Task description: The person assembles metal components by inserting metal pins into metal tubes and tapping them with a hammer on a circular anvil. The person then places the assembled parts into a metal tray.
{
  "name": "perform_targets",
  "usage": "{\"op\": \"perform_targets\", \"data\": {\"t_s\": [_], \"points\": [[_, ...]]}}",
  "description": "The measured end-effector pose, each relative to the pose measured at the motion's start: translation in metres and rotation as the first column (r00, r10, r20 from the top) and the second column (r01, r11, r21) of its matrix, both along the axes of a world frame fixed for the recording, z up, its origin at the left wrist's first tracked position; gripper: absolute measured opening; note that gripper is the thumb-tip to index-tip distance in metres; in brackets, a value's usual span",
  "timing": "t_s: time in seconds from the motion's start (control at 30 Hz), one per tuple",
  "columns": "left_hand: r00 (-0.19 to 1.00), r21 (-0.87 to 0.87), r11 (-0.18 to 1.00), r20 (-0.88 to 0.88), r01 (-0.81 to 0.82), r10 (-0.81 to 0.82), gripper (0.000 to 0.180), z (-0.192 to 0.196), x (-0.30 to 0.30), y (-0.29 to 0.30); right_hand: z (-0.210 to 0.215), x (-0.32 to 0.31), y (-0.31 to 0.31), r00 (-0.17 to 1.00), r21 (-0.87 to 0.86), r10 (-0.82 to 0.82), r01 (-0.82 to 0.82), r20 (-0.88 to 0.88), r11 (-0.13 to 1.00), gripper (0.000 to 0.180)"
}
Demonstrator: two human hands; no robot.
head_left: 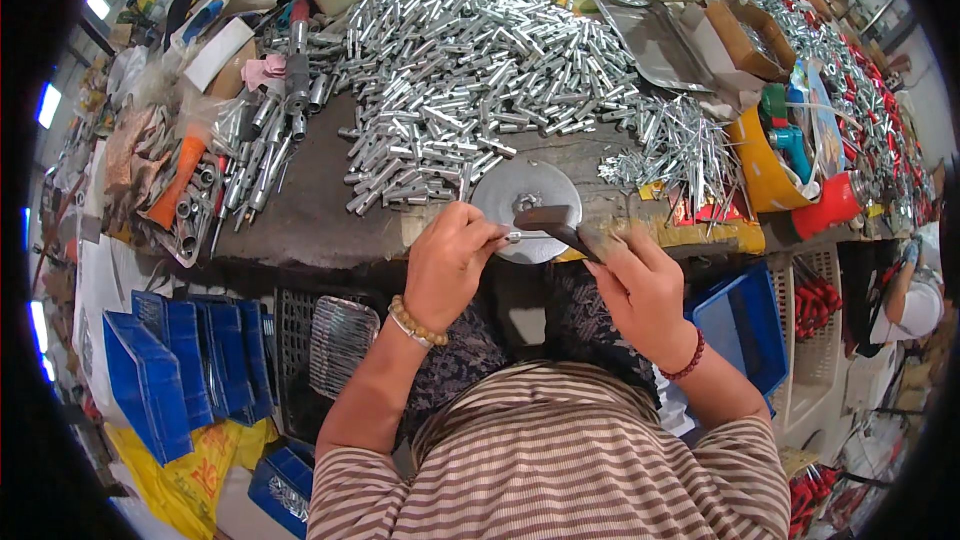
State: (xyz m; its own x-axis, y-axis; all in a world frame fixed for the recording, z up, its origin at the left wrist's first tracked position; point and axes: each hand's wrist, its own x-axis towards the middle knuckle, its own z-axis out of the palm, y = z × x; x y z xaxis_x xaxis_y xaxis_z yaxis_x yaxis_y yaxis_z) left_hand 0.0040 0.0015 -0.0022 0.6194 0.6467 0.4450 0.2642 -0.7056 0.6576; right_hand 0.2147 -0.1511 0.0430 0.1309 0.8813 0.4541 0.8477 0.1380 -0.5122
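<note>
A round grey metal disc (490, 190) lies at the bench's front edge, with a small raised lump at its middle. My left hand (448, 258), a beaded bracelet at its wrist, pinches a thin silver metal rod (527, 235) over the near part of the disc. In my right hand (645, 295) is a dark hammer (548, 219). Its head is above the disc, close to the rod; whether they touch I cannot tell. Beyond the disc spreads a big heap of short silver metal tubes (470, 70). Right of it lies a pile of thin metal pins (680, 155).
Larger sockets and tools (270, 155) crowd the bench's left. At the right stand a metal tray (655, 40), a cardboard box (745, 40) and a yellow container (755, 165). Blue bins (155, 380) hang low at left; another blue bin (745, 325) is by my right arm.
</note>
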Motion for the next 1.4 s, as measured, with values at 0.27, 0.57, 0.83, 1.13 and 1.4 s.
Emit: {"op": "perform_targets", "data": {"t_s": [0.27,0.57,0.83,1.13,1.4], "points": [[0.994,0.137,0.99,-0.095,-0.046,0.06,0.011,-0.008,-0.011,-0.001,-0.001,-0.004,0.016,0.991,-0.088,0.053,-0.064,-0.124,0.994,0.045],[0.998,0.013,0.998,-0.007,-0.057,0.057,0.013,-0.005,-0.005,-0.013,0.008,0.004,0.045,0.913,-0.031,0.019,-0.007,0.408,0.999,0.026],[0.998,0.036,0.997,0.005,-0.063,0.063,0.019,-0.01,-0.003,-0.01,-0.008,-0.021,0.016,0.983,-0.221,-0.022,0.062,0.18,0.973,0.023],[0.915,-0.508,0.844,0.238,-0.169,0.327,0.048,-0.015,-0.005,-0.054,-0.011,-0.034,0.011,0.939,-0.435,-0.035,-0.125,-0.341,0.892,0.022],[0.829,-0.853,0.503,0.378,0.14,0.411,0.06,-0.018,-0.001,-0.079,-0.021,-0.058,-0.005,0.872,-0.422,-0.093,-0.137,-0.481,0.896,0.024]]}}
